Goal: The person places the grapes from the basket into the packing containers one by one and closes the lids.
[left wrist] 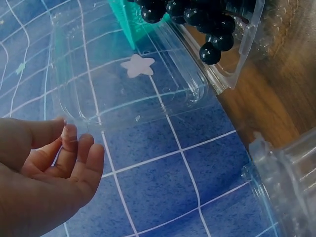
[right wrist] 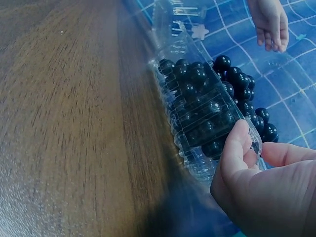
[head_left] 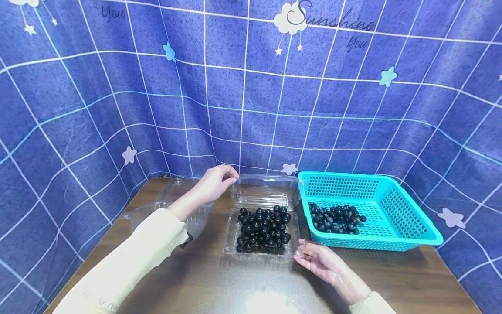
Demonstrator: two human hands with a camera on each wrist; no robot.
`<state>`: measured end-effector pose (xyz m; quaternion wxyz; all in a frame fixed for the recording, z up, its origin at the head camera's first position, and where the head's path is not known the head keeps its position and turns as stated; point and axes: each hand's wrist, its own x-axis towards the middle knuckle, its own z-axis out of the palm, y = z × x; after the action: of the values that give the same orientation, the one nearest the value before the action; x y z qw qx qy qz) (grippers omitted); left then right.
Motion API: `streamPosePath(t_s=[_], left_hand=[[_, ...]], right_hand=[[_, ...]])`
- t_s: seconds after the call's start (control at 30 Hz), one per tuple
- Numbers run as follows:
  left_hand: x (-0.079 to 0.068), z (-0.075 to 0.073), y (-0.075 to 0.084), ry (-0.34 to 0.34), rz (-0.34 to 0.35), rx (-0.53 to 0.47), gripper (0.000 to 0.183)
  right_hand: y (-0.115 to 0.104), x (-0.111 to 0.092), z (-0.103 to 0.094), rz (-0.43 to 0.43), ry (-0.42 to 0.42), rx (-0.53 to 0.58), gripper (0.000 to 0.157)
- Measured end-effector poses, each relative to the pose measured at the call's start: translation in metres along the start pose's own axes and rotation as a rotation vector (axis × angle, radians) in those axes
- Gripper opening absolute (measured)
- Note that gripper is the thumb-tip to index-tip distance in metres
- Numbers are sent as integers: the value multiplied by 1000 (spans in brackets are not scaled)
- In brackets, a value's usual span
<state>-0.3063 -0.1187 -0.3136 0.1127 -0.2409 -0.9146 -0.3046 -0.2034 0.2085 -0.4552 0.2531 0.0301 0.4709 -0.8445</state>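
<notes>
A clear plastic clamshell box stands on the table with its hinged lid raised at the back. Dark grapes in a bunch fill its base. My left hand pinches the left corner of the lid between thumb and index finger, as the left wrist view shows at the lid's edge. At the front right corner of the base, my right hand pinches the rim between thumb and fingers. Seen from the right wrist, the grapes show through the clear side wall.
A turquoise basket holding more dark grapes stands close to the box's right side. Another clear plastic box lies open on the left, partly behind the left forearm. A blue patterned curtain hangs along the table's back edge.
</notes>
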Motion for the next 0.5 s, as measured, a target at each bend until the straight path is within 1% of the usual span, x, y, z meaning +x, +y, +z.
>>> streamPosePath(t_s=[0.23,0.5], left_hand=[[-11,2,3,13,16,26,7],[-23,7,6,73,60,50,5]], right_hand=[[1,1,0,3,7,-3,15],[0,1,0,4,4,7,16]])
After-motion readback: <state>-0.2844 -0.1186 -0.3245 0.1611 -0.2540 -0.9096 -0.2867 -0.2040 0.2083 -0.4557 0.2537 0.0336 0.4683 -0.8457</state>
